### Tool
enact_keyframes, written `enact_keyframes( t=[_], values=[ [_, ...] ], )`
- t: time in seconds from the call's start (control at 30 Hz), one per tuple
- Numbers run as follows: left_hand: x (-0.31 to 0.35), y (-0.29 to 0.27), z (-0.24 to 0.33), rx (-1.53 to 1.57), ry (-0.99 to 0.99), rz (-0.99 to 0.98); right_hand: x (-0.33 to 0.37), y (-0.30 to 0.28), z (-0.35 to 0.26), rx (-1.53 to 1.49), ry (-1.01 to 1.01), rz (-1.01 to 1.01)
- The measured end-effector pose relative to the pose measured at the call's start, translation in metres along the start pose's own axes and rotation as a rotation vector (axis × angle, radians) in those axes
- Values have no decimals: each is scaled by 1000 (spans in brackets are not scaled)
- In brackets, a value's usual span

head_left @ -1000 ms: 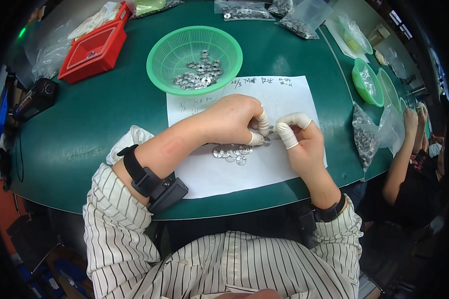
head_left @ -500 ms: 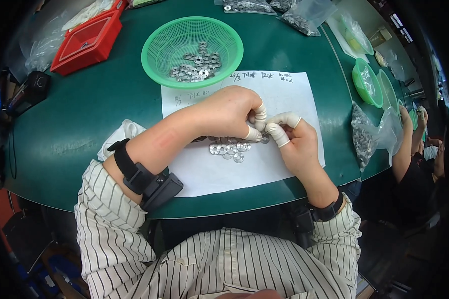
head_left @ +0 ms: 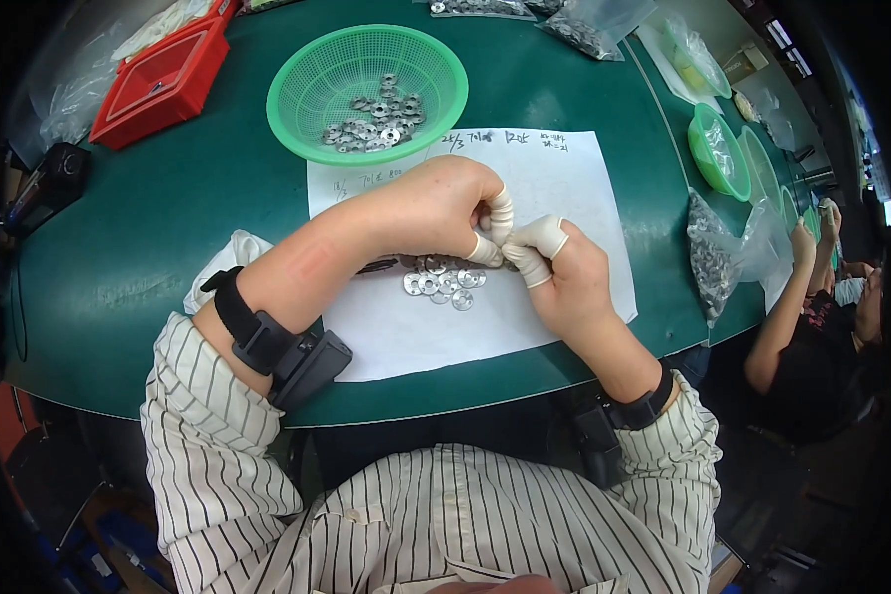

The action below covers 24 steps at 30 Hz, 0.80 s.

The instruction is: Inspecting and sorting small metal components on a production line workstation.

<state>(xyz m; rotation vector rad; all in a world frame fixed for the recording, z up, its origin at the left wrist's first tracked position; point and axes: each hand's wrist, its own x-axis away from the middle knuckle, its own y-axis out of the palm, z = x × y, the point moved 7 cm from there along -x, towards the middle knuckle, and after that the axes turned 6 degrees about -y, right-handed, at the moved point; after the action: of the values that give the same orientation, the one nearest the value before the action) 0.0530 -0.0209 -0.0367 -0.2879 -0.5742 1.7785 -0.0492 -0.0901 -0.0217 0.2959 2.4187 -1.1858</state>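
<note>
Over a white paper sheet (head_left: 436, 342), my left hand (head_left: 455, 208) and my right hand (head_left: 569, 272) meet fingertip to fingertip. White rubber finger cots cover the thumb and forefinger of each. Both hands are closed in a pinch; whatever lies between the fingertips is hidden. Just below my left hand, several round silver metal discs with centre holes (head_left: 445, 283) lie in a loose, partly overlapping cluster. Some of them are covered by that hand. A dark slim object, perhaps a pen (head_left: 376, 265), shows beneath my left wrist.
Beyond the sheet stands a green mesh basket (head_left: 289, 119) with more discs in it. A red tray (head_left: 193, 84) is at the far left, near a black device (head_left: 49, 188). Bags of metal parts (head_left: 713, 257) and green baskets (head_left: 713, 148) line the right, where another person (head_left: 812, 346) works.
The whole view has shifted slightly. My right fingertips have drawn closer to the left ones, and a disc seen under them before is now hidden. The cluster on the paper looks unchanged.
</note>
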Motion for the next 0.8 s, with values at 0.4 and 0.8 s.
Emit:
enact_keyframes(
  t=[0.4, 0.8],
  values=[
    [-1, 1, 2, -28, -35, 30, 4, -3, 3, -72, 37, 37],
    [-1, 2, -2, -41, -22, 47, 15, 0, 19, -300, 252, 5]
  ],
)
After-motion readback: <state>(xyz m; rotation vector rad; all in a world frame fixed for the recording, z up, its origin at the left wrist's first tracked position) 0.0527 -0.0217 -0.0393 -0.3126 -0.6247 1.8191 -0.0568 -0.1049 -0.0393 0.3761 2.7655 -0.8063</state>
